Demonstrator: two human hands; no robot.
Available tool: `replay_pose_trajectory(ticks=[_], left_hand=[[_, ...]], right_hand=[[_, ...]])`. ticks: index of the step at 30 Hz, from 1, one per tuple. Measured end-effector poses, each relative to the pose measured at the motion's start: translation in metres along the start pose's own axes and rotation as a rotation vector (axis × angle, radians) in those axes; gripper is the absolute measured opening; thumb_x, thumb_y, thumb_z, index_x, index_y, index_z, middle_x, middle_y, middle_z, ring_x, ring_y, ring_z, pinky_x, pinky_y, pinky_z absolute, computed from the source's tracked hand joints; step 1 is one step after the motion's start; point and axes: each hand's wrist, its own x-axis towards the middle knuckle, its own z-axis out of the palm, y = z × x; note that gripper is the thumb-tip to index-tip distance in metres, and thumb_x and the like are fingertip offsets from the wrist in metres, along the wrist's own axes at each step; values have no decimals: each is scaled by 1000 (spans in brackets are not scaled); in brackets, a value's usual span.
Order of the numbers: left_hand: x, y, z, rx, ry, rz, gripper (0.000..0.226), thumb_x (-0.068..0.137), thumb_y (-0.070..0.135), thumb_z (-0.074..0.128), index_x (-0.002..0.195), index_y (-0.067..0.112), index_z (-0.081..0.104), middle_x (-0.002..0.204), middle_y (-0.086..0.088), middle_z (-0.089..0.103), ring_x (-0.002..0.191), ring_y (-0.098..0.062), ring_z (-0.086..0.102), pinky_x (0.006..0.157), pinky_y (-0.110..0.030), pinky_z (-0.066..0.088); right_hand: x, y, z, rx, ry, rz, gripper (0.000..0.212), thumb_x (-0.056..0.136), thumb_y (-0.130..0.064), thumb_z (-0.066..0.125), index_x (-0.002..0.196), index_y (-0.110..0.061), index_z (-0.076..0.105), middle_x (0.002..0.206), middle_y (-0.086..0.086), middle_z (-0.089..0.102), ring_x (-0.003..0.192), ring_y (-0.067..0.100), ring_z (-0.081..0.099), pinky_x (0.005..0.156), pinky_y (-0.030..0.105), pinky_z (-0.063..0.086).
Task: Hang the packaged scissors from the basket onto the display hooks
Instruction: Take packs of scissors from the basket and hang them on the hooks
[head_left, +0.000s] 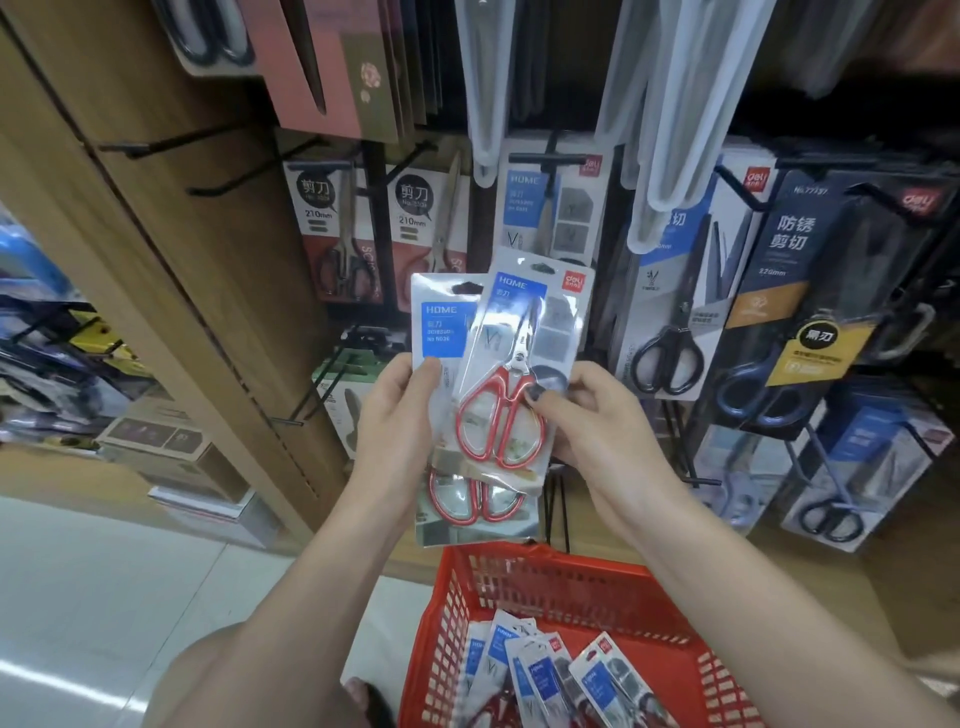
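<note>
Person stands at a scissor display, both arms raised in front of it.

Left hand (400, 415): grip closed on a packaged pair of scissors, the rear pack (447, 332), thumb pressed on the front of the card just below its blue "HOME" label, fingers behind it. Pack held roughly upright; its red handles show below the hand.

Right hand (587, 415): grip closed on a second pack, the front pack (519, 364), thumb on its face beside the red handles, fingers behind. This pack tilts, top leaning away from the left hand, and overlaps the rear pack, covering its right side. Red-handled scissors with silver blades are plain to see through the clear blister. Both packs are in the air, not on any hook.

Below both hands: a red basket (561, 582) with slotted walls. Inside it lie several more packs (550, 670) of the same kind, fanned and overlapping, blue labels up.

Beyond the hands, past the pack tops: the display rack. Directly above the held packs hangs a matching blue-label pack on a black display hook (545, 158). Above the left hand, two "210mm" scissor cards (363, 228) hang side by side. Off past the right hand, black-handled scissors (670, 353) on a white-and-blue card, and a dark card with blue-handled scissors (795, 312) next to it.

Out beyond the left hand: a wooden side panel (171, 249) with bare black hooks sticking out. Pale tiled floor (104, 597) below the left forearm.
</note>
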Motion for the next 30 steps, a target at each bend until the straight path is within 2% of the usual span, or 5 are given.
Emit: replay_pose_trajectory(ticks=[5, 14, 21, 26, 30], left_hand=[[3, 6, -4, 60, 90, 84, 22, 109, 33, 54, 94, 27, 69, 104, 0, 80, 102, -31, 77, 88, -56, 61], [8, 11, -13, 106, 171, 129, 21, 110, 35, 55, 92, 31, 65, 101, 6, 80, 97, -21, 79, 89, -56, 63], [9, 8, -15, 139, 168, 152, 18, 110, 36, 54, 99, 25, 63, 101, 13, 80, 95, -16, 80, 82, -46, 66], [10, 7, -18, 151, 177, 150, 19, 109, 40, 55, 100, 25, 61, 102, 16, 79, 93, -12, 80, 67, -31, 66], [11, 7, -23, 206, 224, 170, 19, 109, 42, 55, 99, 26, 59, 101, 20, 77, 92, -9, 79, 63, -26, 65]], right_hand=[[-12, 8, -16, 48, -19, -84, 12, 92, -18, 70, 103, -24, 71, 102, 9, 79, 97, 27, 77, 83, 46, 61], [-20, -10, -22, -24, -105, -291, 16, 97, -16, 67, 99, -32, 70, 106, 4, 80, 98, 19, 78, 74, 29, 63], [-9, -31, -10, -15, -50, -312, 14, 100, -11, 65, 111, -5, 61, 100, 12, 79, 94, 32, 78, 78, 52, 65], [-3, -38, -3, -17, -56, -288, 11, 102, -1, 61, 111, -7, 62, 101, 9, 80, 94, 24, 79, 74, 39, 66], [-8, -33, -6, -71, -51, -297, 11, 103, -6, 61, 113, -7, 63, 103, 10, 79, 96, 26, 78, 80, 47, 65]])
